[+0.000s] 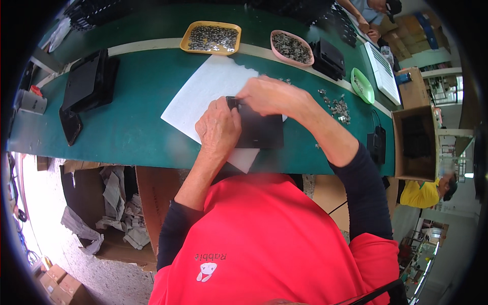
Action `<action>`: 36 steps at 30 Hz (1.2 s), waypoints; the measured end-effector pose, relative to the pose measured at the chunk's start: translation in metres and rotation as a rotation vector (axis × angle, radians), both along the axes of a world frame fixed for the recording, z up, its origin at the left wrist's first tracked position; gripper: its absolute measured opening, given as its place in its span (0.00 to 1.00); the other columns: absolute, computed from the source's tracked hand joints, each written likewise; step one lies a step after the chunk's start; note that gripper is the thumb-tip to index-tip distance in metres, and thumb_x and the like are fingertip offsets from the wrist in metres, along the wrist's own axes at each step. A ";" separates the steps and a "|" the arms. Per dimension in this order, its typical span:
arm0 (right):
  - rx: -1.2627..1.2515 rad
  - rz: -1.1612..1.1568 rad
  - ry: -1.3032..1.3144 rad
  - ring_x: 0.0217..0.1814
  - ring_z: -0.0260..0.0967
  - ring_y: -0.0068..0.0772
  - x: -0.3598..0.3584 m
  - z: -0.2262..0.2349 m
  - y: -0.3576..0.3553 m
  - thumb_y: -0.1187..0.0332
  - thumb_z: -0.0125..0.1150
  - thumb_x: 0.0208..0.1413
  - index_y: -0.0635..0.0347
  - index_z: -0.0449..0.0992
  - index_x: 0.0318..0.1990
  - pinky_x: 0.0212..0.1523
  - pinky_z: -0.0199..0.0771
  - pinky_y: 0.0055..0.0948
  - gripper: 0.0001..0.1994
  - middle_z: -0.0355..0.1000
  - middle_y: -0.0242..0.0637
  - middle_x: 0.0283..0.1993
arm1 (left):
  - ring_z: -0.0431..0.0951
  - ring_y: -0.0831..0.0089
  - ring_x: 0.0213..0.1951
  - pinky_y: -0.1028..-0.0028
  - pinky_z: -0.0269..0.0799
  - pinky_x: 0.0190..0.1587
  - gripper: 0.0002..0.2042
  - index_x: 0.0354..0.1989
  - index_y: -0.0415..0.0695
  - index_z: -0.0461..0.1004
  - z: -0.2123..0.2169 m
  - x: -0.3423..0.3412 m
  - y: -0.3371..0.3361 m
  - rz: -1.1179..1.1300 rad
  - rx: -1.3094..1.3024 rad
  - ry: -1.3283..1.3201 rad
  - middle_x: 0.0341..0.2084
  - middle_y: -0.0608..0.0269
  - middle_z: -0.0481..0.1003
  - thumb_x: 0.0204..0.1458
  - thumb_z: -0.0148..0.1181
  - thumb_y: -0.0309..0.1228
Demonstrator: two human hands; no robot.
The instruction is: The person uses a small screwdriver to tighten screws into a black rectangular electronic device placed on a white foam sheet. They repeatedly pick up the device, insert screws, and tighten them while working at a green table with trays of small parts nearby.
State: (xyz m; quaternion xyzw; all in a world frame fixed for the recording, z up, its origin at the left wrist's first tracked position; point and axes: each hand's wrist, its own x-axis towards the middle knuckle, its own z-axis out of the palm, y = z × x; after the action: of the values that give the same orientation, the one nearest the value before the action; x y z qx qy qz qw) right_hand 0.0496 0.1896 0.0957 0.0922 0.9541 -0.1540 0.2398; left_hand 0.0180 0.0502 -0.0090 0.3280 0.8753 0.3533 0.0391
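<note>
Flat black rectangular plastic panel (260, 131) looks stiff and light on the white paper sheet (203, 91); left hand (218, 127) pins its left edge, right hand (272, 95) pinches its top corner.

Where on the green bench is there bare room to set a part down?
Bare green table lies between the black stack and white sheet. Crowded: around both hands on the black plate, and right by loose screws.
</note>
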 end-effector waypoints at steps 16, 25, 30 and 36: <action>0.091 0.071 0.244 0.35 0.76 0.52 0.040 -0.034 0.016 0.75 0.49 0.53 0.49 0.76 0.54 0.37 0.76 0.45 0.21 0.77 0.50 0.31 | 0.79 0.51 0.41 0.60 0.73 0.44 0.18 0.48 0.38 0.73 0.002 0.002 -0.001 0.044 -0.031 0.000 0.41 0.47 0.78 0.52 0.58 0.35; 0.070 0.017 0.241 0.34 0.76 0.53 0.037 -0.025 0.004 0.74 0.51 0.52 0.59 0.77 0.44 0.36 0.76 0.46 0.13 0.76 0.51 0.30 | 0.79 0.52 0.40 0.60 0.73 0.44 0.17 0.48 0.39 0.73 0.005 0.003 0.000 0.040 -0.040 -0.019 0.41 0.48 0.78 0.52 0.59 0.35; 0.079 -0.100 0.280 0.33 0.76 0.55 0.041 -0.032 -0.011 0.73 0.51 0.53 0.65 0.75 0.39 0.34 0.76 0.47 0.09 0.76 0.53 0.30 | 0.79 0.52 0.40 0.60 0.73 0.43 0.17 0.48 0.39 0.72 0.003 0.002 0.000 0.037 -0.030 -0.010 0.41 0.48 0.78 0.52 0.59 0.34; -0.008 -0.088 0.380 0.32 0.75 0.58 0.037 -0.038 -0.010 0.71 0.51 0.52 0.69 0.74 0.31 0.32 0.75 0.48 0.09 0.75 0.56 0.28 | 0.78 0.52 0.35 0.59 0.72 0.36 0.14 0.43 0.38 0.71 0.000 0.002 -0.001 0.009 0.047 0.076 0.34 0.50 0.76 0.50 0.59 0.31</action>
State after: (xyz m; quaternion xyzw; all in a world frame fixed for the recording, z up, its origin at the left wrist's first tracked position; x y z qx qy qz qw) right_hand 0.0869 0.1799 0.0572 0.1023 0.9766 -0.1830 0.0488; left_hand 0.0198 0.0493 -0.0093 0.3381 0.8690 0.3612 -0.0036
